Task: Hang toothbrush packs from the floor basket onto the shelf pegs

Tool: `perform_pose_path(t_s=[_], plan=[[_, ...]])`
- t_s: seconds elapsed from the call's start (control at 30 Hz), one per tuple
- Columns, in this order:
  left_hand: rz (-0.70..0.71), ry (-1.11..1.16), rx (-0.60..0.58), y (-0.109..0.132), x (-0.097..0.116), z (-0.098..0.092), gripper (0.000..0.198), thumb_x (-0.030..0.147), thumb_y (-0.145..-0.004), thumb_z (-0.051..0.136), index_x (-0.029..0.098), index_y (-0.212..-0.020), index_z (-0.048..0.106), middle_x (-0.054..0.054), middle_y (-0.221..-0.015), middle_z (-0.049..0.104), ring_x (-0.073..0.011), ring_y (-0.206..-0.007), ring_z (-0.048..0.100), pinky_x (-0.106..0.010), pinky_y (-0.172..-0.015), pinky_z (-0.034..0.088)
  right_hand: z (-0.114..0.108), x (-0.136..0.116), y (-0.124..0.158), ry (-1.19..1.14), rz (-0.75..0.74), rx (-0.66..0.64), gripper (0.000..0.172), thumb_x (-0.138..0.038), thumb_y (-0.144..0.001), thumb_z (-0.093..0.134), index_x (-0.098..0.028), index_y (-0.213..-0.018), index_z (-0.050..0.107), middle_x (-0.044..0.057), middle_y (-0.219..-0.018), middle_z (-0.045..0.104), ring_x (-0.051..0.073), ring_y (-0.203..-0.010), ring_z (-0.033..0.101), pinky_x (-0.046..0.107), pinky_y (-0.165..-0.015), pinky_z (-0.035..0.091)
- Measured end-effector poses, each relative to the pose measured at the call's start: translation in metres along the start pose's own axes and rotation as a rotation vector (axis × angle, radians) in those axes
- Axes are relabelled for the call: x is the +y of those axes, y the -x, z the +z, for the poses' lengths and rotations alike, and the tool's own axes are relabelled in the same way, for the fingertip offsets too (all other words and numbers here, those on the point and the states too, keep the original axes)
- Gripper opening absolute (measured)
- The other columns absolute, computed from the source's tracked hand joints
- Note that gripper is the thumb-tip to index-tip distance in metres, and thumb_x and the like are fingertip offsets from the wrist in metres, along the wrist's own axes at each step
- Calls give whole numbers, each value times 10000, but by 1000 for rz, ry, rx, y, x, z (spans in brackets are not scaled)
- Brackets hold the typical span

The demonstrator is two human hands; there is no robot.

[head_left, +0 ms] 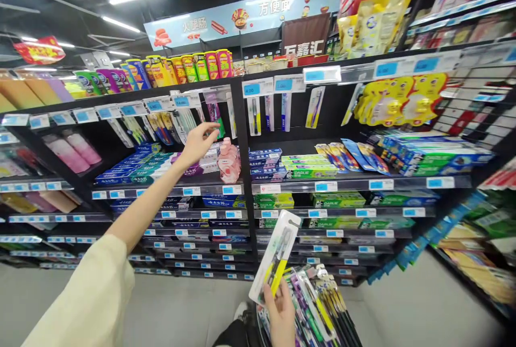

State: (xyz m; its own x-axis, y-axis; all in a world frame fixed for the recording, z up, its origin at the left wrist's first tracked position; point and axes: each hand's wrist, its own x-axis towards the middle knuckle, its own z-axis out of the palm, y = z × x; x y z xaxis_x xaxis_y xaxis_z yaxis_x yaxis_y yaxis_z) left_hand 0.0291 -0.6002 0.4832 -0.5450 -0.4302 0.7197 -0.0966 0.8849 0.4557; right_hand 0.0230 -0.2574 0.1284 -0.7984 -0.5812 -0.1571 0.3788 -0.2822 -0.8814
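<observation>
My left hand (200, 141) is raised at the hanging toothbrush packs, its fingers curled near a green and purple pack (215, 113); whether it touches the pack is not clear. A pink bottle (229, 161) stands on the shelf just below and right of it. My right hand (279, 304), low in the view, grips a packaged toothbrush (278, 255) with a yellow and black handle, by its lower end. Beneath that hand is a container heaped with several more packaged toothbrushes (316, 304).
Toothpaste boxes (308, 167) fill the shelves (290, 188) ahead. More toothbrush packs (255, 115) hang from hooks at centre. Yellow packs (397, 100) hang at right. Snack cans (189, 69) line the top shelf. My shoe (241, 310) shows on the grey floor (181, 309).
</observation>
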Motion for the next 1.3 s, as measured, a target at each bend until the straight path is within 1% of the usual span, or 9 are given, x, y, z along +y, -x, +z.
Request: perform_pose_path(t_s=[0.1,0.2,0.3,0.43,0.63,0.77,0.87,1.13,1.3], plan=[[41,-122,-32,-68,-47,6,519,296,-921,633,90,-1394,583,-194,-1405,629,-293,-1222,643,-475,-1097,497,2,0,-4,-3,-24,99,744,-612,-762,823,-203,-1339,592,106,-1097,748,233,-827,701,269,-606,579],[96,-110,-42,-123,-91,26,704,289,-835,752,56,-1452,509,-240,-1557,484,-345,-1464,439,-518,-1263,281,-1,-3,-14,53,-48,154,837,-638,-763,809,-202,-1432,556,107,-1110,757,255,-877,722,271,-605,578],[159,-28,-51,-162,-119,53,823,276,-763,831,66,-1479,482,-245,-1613,404,-362,-1548,302,-536,-1295,164,-9,-6,-30,116,-66,186,866,-647,-758,805,-214,-1464,552,93,-1106,771,267,-900,738,285,-643,597],[181,58,44,-195,-137,86,781,240,-747,851,56,-1436,532,-264,-1612,383,-361,-1556,275,-532,-1289,155,-14,-9,-49,120,-52,209,928,-594,-679,878,-197,-1456,561,102,-1094,774,284,-885,742,294,-601,594],[184,106,75,-220,-161,110,754,261,-735,862,90,-1406,565,-229,-1569,444,-365,-1508,339,-559,-1280,172,9,-20,-56,106,-118,284,815,-607,-763,816,-229,-1436,553,78,-1119,754,253,-897,721,284,-649,595],[189,107,68,-227,-176,115,750,311,-753,860,133,-1419,566,-189,-1547,460,-348,-1480,345,-563,-1265,208,17,-32,-71,171,-98,197,719,-591,-754,834,-203,-1322,626,99,-1127,750,256,-914,711,302,-719,608],[170,109,89,-231,-185,118,727,349,-769,850,151,-1412,574,-182,-1569,420,-353,-1500,303,-576,-1261,209,12,-48,-91,217,-103,169,789,-632,-696,857,-190,-1313,644,124,-1158,750,290,-962,717,344,-792,617],[186,-101,167,-235,-196,125,667,299,-757,844,187,-1371,610,-180,-1550,428,-392,-1486,328,-565,-1259,253,-4,-165,-154,569,-378,90,801,-635,-829,745,-211,-1484,561,117,-1206,728,231,-834,668,265,-595,570],[253,-103,126,-239,-193,125,613,200,-786,758,141,-1371,587,-213,-1538,444,-392,-1481,349,-582,-1274,221,28,-236,-215,669,-549,-44,770,-619,-859,724,-237,-1506,555,86,-1021,737,190,-694,604,269,-528,547]])
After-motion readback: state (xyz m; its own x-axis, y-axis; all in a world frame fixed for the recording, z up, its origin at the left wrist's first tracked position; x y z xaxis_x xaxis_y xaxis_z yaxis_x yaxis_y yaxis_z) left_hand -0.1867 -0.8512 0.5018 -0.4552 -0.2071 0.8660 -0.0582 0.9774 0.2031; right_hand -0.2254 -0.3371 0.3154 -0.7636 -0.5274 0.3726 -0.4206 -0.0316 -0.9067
